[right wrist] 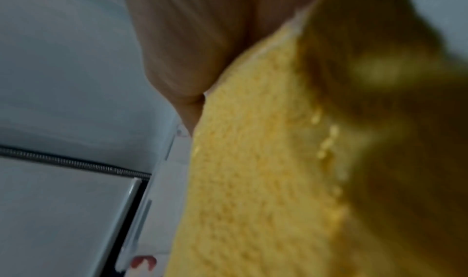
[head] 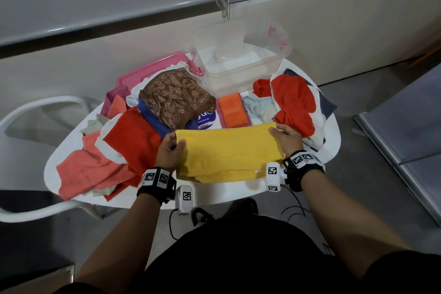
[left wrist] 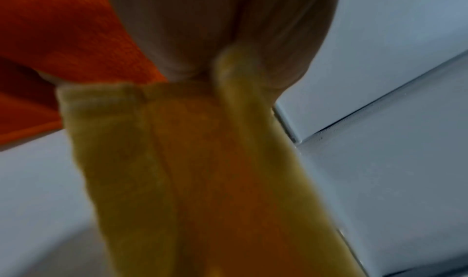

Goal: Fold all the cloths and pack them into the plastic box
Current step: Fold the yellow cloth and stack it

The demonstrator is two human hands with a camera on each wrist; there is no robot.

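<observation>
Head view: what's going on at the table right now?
A person is folding a yellow towel at the near edge of the table. The left hand and right hand each pinch one far corner. Other cloths lie unfolded around it, and the plastic box behind them looks empty.

The clear plastic box stands open-topped at the table's far edge — brown paisley cloth and red cloths heaped before it.
</observation>
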